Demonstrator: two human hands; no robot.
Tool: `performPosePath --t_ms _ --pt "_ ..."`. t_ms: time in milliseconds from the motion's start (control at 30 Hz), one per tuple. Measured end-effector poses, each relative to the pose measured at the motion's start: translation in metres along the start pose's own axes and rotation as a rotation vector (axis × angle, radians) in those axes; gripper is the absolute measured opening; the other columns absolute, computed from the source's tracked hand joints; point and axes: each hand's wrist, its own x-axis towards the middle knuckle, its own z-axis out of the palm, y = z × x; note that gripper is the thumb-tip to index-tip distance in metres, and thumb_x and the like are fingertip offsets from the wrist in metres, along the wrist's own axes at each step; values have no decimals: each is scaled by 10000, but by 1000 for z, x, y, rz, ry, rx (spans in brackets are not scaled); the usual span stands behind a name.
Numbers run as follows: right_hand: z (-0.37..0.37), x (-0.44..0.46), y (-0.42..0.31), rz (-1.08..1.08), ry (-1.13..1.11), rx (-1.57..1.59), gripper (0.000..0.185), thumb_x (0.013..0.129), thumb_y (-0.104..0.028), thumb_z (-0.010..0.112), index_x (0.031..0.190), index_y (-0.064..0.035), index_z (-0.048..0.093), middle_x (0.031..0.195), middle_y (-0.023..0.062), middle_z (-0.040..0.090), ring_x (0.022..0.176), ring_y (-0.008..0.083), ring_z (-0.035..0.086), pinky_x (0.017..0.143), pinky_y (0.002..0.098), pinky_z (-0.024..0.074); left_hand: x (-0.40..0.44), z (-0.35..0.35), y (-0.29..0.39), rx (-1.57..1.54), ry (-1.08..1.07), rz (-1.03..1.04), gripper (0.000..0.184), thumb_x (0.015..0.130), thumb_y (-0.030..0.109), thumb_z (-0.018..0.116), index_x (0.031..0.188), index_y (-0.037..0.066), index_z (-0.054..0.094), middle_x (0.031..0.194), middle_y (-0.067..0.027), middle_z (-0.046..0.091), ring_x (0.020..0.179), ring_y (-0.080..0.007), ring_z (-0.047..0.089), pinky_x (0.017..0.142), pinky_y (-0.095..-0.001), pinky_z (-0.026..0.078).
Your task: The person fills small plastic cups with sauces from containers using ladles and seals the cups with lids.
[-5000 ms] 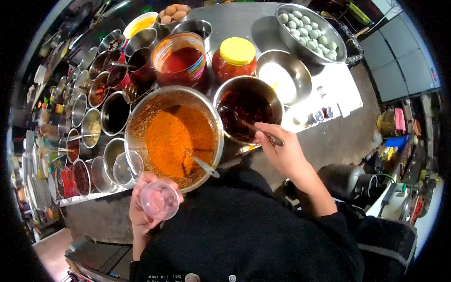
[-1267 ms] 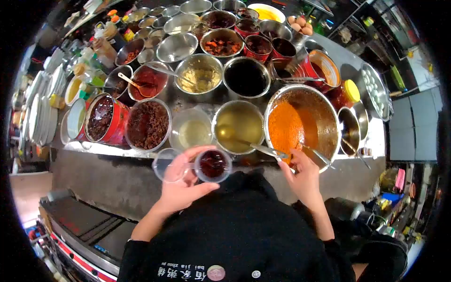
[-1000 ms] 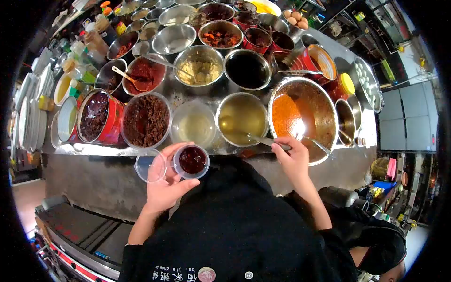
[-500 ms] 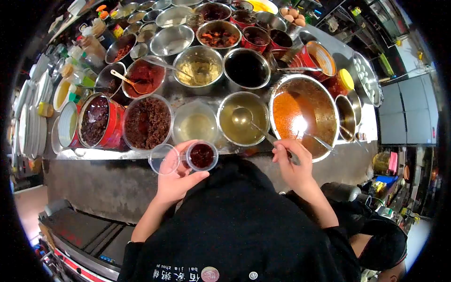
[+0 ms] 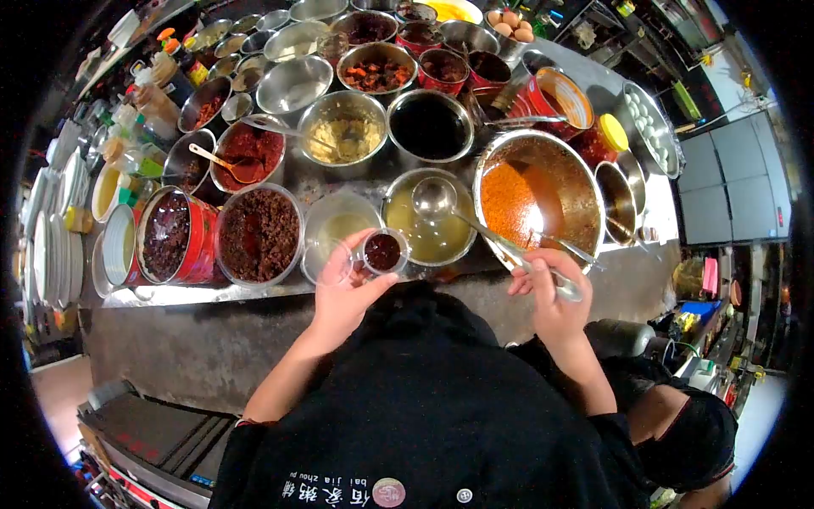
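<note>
My left hand holds a small clear cup with dark red sauce in it, its clear lid hanging open at the left. The cup is at the near edge of a bowl of yellowish liquid. My right hand grips the handle of a metal ladle; the ladle's round head is over that bowl, at the liquid's surface. Right of it stands a large steel bowl with orange-red sauce. A tub of pale liquid is behind the lid.
A tub of dark minced food and a red tin stand at the left. Behind are bowls of black liquid and yellow paste. A yellow-lidded jar stands at the right. A person's arm shows at the lower right.
My right hand has taken hold of the ladle and lifted its head up in the yellowish liquid. The cup now has dark red sauce and has come closer to that bowl.
</note>
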Motion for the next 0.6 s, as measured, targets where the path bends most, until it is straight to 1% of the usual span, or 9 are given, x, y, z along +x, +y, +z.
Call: performPosePath --t_ms 167,233,300,367,400,433,500,533,600 --pt "-5 -5 -24 -32 6 38 137 905 -37 468 937 57 562 755 127 619 616 147 610 549 222 478 15 9 -5 47 23 -12 565 749 -89 621 1253 -16 375 1154 -79 529 1053 -146 528 893 -271 437" --pt "-7 -10 -30 -145 -74 -47 141 904 -21 449 934 57 563 754 124 618 619 142 611 556 225 486 18 13 -3 69 53 -61 565 753 -79 627 1255 -10 377 1137 -72 532 1031 -136 533 856 -253 455" --pt "-9 -12 -36 -191 -120 -109 105 871 22 477 919 49 566 766 131 613 626 163 610 569 245 487 24 12 -11 31 70 -81 578 750 -84 630 1261 1 374 1120 -66 538 1002 -130 544 822 -241 471" --pt "-10 -13 -41 -381 -267 -326 112 829 63 510 916 35 574 778 138 604 649 186 603 589 275 486 28 13 -15 -11 90 14 613 725 -83 663 1265 -13 381 1085 -73 560 962 -127 564 840 -242 474" --pt "-10 -15 -45 -422 -303 -388 164 776 75 561 926 18 591 805 145 593 672 227 590 617 304 483 28 13 -13 -12 91 14 613 725 -83 663 1265 -13 381 1085 -73 560 962 -127 564 840 -242 474" --pt "-9 -14 -44 -422 -304 -389 164 776 75 561 926 18 591 805 145 593 672 227 590 617 304 483 29 14 -8 -20 89 0 616 723 -89 661 1266 -12 379 1083 -72 560 960 -126 564 839 -240 474" --pt "-9 -12 -39 -683 -370 -490 204 744 64 592 940 9 609 826 146 586 685 254 582 624 310 485 28 16 -3 -29 89 -14 619 722 -96 658 1268 -11 378 1081 -71 560 957 -125 565 837 -238 474" --pt "-12 -13 -39 -711 -405 -520 220 716 53 614 931 7 617 841 154 580 685 279 575 634 329 486 28 16 -1 -51 100 -7 614 723 -101 653 1266 -9 380 1086 -69 558 955 -124 565 826 -234 476" --pt "-15 -13 -36 -733 -379 -513 219 716 55 611 929 8 619 841 155 580 678 277 574 636 332 483 29 16 2 -75 111 0 609 725 -106 647 1264 -8 383 1091 -68 555 953 -124 565 816 -230 478"
